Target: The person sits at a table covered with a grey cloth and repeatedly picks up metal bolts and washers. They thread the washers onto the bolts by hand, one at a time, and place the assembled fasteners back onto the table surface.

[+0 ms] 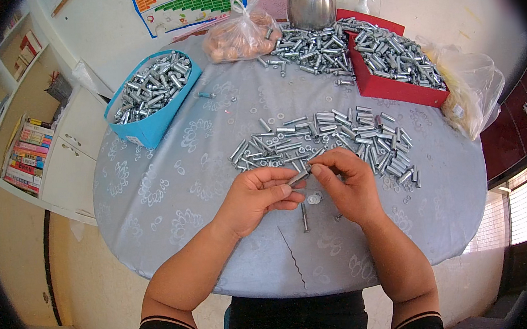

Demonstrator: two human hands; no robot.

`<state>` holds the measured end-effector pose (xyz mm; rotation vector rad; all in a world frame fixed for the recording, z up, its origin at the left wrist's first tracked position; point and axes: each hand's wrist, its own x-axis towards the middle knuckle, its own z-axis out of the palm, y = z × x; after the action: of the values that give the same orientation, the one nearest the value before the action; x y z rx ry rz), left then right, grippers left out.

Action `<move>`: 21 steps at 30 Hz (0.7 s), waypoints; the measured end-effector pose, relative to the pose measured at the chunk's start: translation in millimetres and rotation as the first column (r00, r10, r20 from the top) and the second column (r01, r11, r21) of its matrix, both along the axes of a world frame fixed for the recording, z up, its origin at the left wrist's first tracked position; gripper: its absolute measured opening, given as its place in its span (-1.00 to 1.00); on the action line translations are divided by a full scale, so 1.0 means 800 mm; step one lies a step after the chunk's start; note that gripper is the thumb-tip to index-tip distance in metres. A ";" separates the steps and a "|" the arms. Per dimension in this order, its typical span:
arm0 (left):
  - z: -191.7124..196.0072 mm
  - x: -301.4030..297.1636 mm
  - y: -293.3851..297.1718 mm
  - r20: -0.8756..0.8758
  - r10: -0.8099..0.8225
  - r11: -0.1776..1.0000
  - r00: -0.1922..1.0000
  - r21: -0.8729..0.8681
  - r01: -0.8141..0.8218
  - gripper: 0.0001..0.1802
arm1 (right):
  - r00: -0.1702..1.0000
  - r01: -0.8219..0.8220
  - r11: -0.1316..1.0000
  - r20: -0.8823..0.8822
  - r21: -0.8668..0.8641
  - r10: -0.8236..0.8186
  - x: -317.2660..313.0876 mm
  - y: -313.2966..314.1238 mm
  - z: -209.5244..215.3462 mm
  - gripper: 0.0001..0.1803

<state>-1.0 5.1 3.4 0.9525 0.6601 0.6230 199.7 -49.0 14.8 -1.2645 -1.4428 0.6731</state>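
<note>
Over the near middle of the table, my left hand (pixel 259 199) holds a silver metal sleeve (pixel 298 178) between thumb and fingers, tilted up to the right. My right hand (pixel 349 185) is closed at the sleeve's far end, its thumb and forefinger pinched together; whatever small part sits between those fingertips is too hidden to name. Just below the hands lie a loose bolt (pixel 305 218) and a few flat washers (pixel 314 197). Beyond them spreads a pile of loose sleeves, bolts and nuts (pixel 335 131).
A blue container (pixel 156 133) of finished-looking anchor bolts stands at left, a red box (pixel 394 94) of them at far right. Between sit a knotted bag (pixel 242 36), a heap of bolts (pixel 310 48) and a steel pot (pixel 311 5). A thin wavy wire (pixel 294 260) lies near the front edge.
</note>
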 end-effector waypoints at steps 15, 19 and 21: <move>0.000 -0.006 0.002 0.028 -0.033 0.999 0.999 -0.015 0.034 -0.67 | 0.996 -0.070 0.992 -0.055 0.107 0.076 0.003 0.001 -0.004 -0.86; -0.008 -0.011 0.006 0.105 -0.059 0.995 0.993 -0.074 0.067 -0.67 | 0.993 -0.117 0.987 -0.008 0.114 0.119 0.002 -0.002 0.002 -0.84; -0.007 -0.012 0.007 0.121 -0.061 0.993 0.991 -0.093 0.072 -0.68 | 0.992 -0.124 0.985 -0.014 0.117 0.127 0.001 -0.002 0.003 -0.83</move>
<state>-10.5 10.9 -2.2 0.8376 0.5461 0.5787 200.5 -50.2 17.1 -1.0808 -1.5309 0.6752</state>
